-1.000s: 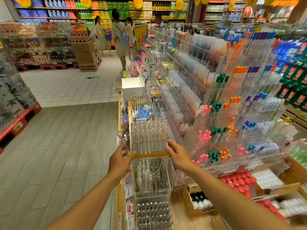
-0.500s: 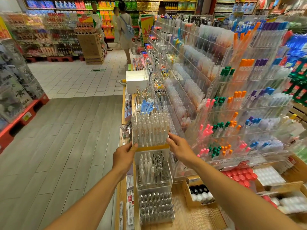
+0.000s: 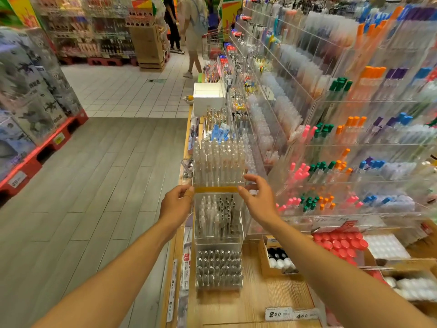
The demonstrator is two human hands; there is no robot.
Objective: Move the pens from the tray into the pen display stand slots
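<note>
From the head camera, you are reaching out with both arms to the tiered clear pen display stand (image 3: 218,221) at the edge of the wooden counter (image 3: 260,301). Your left hand (image 3: 176,204) is touching the left end of the yellow-edged tier (image 3: 216,189), fingers curled against its corner; whether they are really clamping it, the blur is not letting me tell. Your right hand (image 3: 259,201) is hovering at the right end, fingers spread and relaxed, holding nothing. The two hands are sitting apart, one at each side of the stand.

The pens (image 3: 218,162) are standing upright in the stand's tiers; no separate loose tray is showing itself clearly, so I am judging that you are steadying or straightening the stand, not yet carrying a pen. The next move is likely calling for a firm two-sided hold, then a careful pick of one pen without tipping its neighbours.

Around you, acrylic racks (image 3: 343,138) of coloured markers are rising on the right, a grey plank floor (image 3: 94,185) is stretching left, and shoppers (image 3: 194,31) are standing far down the aisle.
</note>
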